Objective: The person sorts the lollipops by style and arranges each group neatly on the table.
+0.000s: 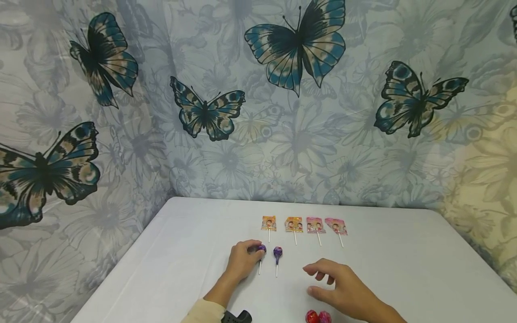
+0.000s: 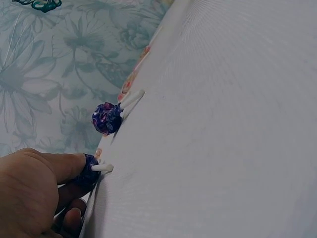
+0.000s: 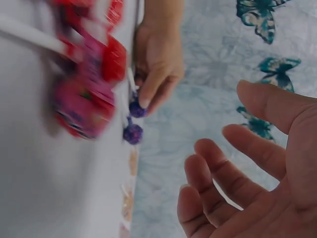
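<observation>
your left hand (image 1: 242,260) is sitting just below the middle of the head frame, its fingers curled round the wrapped head of a purple lollipop (image 1: 262,249) that is lying on the table (image 1: 404,269); in the left wrist view your thumb and fingers are pinching that dark purple head (image 2: 89,169) at the lower left, with the short white stick poking out to the right. the lollipop's long axis is running from its head toward the bottom of the head frame, stick pointing back at you, so your left hand is gripping it from the left side of its head. a second purple lollipop (image 1: 277,253) is lying just beside it to the right, parallel, untouched, and your left hand is clearly the nearer one to both. your right hand (image 1: 343,289) is hovering lower right of centre, fingers loosely spread and grasping nothing, well apart from the purple pair. just beside it, at the bottom edge, two red and pink lollipops (image 1: 317,316) are lying together. higher in the frame, four flat packeted lollipops (image 1: 303,225) are lying in a row, sticks pointing down the frame. the purple wrappers are looking crinkled and glossy, with small pale flecks.
</observation>
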The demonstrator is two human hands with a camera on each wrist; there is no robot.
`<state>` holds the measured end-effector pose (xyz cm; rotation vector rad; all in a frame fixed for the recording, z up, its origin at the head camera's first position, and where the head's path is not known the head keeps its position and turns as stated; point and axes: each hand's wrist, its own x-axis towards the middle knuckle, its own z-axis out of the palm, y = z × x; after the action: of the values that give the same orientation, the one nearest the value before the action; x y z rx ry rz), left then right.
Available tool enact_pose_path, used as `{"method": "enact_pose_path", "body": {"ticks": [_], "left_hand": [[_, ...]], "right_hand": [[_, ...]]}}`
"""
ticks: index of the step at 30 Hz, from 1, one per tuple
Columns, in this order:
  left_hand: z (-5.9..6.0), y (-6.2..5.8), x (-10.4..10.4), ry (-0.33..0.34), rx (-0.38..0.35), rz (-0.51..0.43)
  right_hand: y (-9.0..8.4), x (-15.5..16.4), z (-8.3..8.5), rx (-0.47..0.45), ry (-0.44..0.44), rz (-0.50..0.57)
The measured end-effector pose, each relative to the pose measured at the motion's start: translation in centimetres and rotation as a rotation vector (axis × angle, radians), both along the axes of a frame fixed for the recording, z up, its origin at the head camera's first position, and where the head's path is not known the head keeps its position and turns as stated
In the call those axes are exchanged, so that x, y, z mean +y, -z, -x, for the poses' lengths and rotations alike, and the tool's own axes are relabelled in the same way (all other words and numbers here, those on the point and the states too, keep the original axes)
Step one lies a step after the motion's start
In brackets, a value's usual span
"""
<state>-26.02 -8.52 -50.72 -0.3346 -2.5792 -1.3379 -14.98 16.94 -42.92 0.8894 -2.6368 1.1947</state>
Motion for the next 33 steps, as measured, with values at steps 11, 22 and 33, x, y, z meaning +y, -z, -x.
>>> {"method": "enact_pose_path", "body": {"ticks": [11,22,33], "left_hand": [[-0.6,0.6,0.0,-0.006,-0.005,0.006],[-0.3,0.2,-0.4,0.007,-0.004,0.028],[0.4,-0.4,-0.3,-0.004,-0.016,0.036]], "right_hand": [[3.5,1.0,-1.3,-0.052,-0.093,0.008],[4.7,0.6,-1.3,-0.195,-0.123,-0.017],[4.7,0.6,-0.9,-0.141,-0.17,-0.042]]}}
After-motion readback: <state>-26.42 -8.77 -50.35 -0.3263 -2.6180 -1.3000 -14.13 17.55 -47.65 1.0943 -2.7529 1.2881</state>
